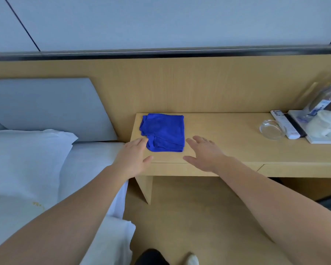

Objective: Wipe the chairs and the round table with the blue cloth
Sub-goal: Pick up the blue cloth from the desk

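Blue cloth (163, 131) is being left folded, flat on the left end of the wooden desk (227, 142), close to the desk's left edge and against the wood wall panel (180, 87). It is not being gripped by either hand.

Left hand (133, 156) is being held out over the desk's near-left corner, fingers straight and loosely spread, palm down. Its fingertips are being kept right at the cloth's near-left corner; actual contact cannot be told.

Right hand (204, 153) is being held out over the desk top just right of the cloth's near-right corner, fingers spread, thumb out, nothing pinched. Whether it is resting on the wood or hovering cannot be told.

Bed (88, 169) with white pillow (27, 159) is being seen just left of the desk. On the right end of the desk, well apart from the cloth: clear glass dish (272, 129), white remote control (284, 124) just beside it, then a tray (317, 139) with a bottle (325, 100) on it.
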Motion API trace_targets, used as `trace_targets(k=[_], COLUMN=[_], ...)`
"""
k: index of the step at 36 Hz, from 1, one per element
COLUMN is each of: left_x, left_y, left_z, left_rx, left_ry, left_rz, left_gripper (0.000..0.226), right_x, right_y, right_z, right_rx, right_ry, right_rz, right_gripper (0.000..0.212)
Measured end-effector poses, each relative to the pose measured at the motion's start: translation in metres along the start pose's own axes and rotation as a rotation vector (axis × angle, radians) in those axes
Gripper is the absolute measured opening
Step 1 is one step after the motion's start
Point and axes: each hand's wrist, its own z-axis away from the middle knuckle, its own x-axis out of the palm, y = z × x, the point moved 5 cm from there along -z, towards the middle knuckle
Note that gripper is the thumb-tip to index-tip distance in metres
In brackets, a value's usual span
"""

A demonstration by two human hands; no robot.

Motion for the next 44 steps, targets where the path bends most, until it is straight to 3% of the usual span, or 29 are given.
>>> trace_targets(k=[20,34,40,44], left_x=[0.046,0.105,0.131,0.149], left_y=[-0.087,-0.102,-0.1,-0.101], left_z=[-0.165,-0.226,-0.245,-0.243], left_rx=[0.121,0.249,0.235,0.208], left_ry=[-0.126,-0.272,-0.383,-0.503], left_rz=[-0.021,-0.044,-0.102,-0.107], left_gripper=[0.06,0.069,0.092,0.109], right_x=[0.036,0.088,0.094,0.102], right_y=[0.008,0.021,0.038,0.043], right_z=[-0.17,-0.242,-0.261,-0.263], right_rx=[0.085,0.03,-0.028,-0.004], right_ry=[-0.153,-0.247,-0.268,-0.33], right_rz=[0.03,0.125,0.145,0.011], right_gripper=[0.071,0.095,0.116,0.12])
